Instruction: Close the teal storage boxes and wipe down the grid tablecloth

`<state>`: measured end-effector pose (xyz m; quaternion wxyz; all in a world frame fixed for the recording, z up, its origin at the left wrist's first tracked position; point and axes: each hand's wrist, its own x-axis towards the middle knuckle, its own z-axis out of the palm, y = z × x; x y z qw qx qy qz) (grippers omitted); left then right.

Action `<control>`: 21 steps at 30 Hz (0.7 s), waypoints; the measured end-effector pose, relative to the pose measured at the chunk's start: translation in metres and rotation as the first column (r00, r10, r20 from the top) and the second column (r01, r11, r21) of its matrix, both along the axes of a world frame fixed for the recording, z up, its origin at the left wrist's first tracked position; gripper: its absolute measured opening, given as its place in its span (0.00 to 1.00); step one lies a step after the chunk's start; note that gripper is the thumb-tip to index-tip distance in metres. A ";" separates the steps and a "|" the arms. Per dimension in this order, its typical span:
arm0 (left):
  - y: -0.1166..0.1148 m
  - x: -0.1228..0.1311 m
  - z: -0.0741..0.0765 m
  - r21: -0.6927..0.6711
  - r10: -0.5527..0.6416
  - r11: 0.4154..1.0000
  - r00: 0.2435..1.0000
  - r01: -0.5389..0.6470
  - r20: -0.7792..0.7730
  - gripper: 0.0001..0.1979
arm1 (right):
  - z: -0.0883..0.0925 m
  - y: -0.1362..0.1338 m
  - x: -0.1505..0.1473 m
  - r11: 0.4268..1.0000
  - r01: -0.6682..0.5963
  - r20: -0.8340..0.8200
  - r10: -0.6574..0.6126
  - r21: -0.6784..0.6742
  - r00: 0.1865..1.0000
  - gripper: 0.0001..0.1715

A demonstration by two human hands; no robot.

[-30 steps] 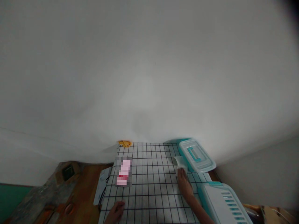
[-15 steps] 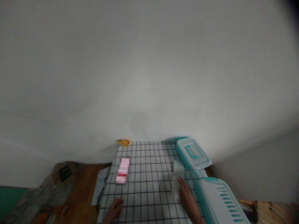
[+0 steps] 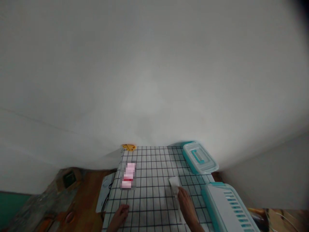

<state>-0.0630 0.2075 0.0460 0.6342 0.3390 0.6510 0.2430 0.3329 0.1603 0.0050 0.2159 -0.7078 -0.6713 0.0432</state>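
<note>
A thin white strip (image 3: 174, 183), perhaps paper or plastic film, lies at a slant on the checked tablecloth (image 3: 149, 201). My right hand (image 3: 184, 201) is closed on its right edge, and part of the strip is hidden behind the fingers. At the near left, my left hand (image 3: 122, 213) rests on the cloth with its fingers curled in and nothing visible in them. Beyond it lies a blurred-out pink item with a red band (image 3: 128, 175).
A teal box with a clear lid and handle (image 3: 200, 158) stands at the back right. Nearer me is a teal and white slotted container (image 3: 229, 206). A yellow item (image 3: 129, 147) lies at the back left corner, against the wall (image 3: 149, 80).
My right hand has moved slightly left, bringing the white strip with it and tilting it. From lying flat over the strip, its fingers have closed. My left hand has barely moved.
</note>
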 end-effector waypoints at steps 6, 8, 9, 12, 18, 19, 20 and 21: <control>0.002 -0.006 -0.003 -0.007 -0.040 0.999 0.999 0.040 0.014 0.36 | 0.005 -0.007 -0.020 0.999 0.003 -0.088 -0.008 -0.052 0.996 0.26; 0.003 -0.007 -0.006 -0.010 -0.048 0.999 0.999 0.048 0.010 0.36 | 0.009 0.001 -0.017 0.997 0.018 -0.124 -0.027 -0.073 0.992 0.26; 0.004 -0.007 -0.006 -0.011 -0.048 0.999 0.999 0.048 0.006 0.35 | 0.012 0.004 -0.015 0.996 0.025 -0.144 -0.037 -0.084 0.989 0.24; 0.004 -0.007 -0.006 -0.012 -0.045 0.999 0.999 0.045 0.000 0.35 | 0.021 0.012 -0.011 0.993 0.037 -0.208 -0.060 -0.111 0.976 0.15; 0.003 -0.004 0.000 -0.008 -0.036 0.999 0.999 0.036 0.012 0.34 | 0.033 0.025 -0.019 0.980 -0.032 -0.374 -0.046 -0.199 0.926 0.11; 0.003 -0.003 0.001 -0.007 -0.032 0.999 0.999 0.033 0.012 0.34 | 0.034 0.029 -0.017 0.977 -0.040 -0.394 -0.047 -0.211 0.918 0.13; 0.003 -0.002 0.002 -0.006 -0.031 0.999 0.999 0.031 0.012 0.34 | 0.035 0.033 -0.014 0.975 -0.043 -0.407 -0.051 -0.219 0.912 0.14; 0.003 -0.001 0.003 -0.005 -0.030 1.000 0.999 0.030 0.012 0.35 | 0.036 0.038 -0.008 0.974 -0.040 -0.411 -0.056 -0.222 0.910 0.15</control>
